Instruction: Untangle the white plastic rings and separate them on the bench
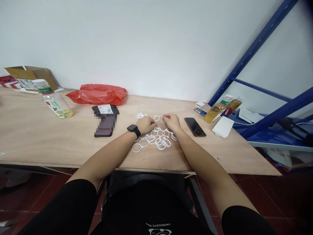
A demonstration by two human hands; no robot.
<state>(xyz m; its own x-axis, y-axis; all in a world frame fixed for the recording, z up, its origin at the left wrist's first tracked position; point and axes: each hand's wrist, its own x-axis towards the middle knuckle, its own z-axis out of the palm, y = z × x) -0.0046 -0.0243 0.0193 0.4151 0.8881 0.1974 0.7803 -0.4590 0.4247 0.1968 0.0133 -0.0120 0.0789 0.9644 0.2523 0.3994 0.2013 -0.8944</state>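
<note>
Several white plastic rings (156, 140) lie in a loose pile on the plywood table (36, 137). My left hand (146, 124), with a black watch on its wrist, rests at the far side of the pile with its fingers curled. My right hand (171, 121) sits close beside it, fingers also curled. Between the two hands is one white ring (156, 118), pinched at its sides by both sets of fingertips. A small cluster of rings (141, 115) lies just beyond my left hand.
A dark phone (195, 126) and a white box (223, 127) lie right of my hands, two bottles (217, 109) behind them. On the left are a black packet (105, 124), a red bag (97, 94), a bottle (55, 101) and a cardboard box (29, 75). A blue shelf frame (259, 98) stands at right.
</note>
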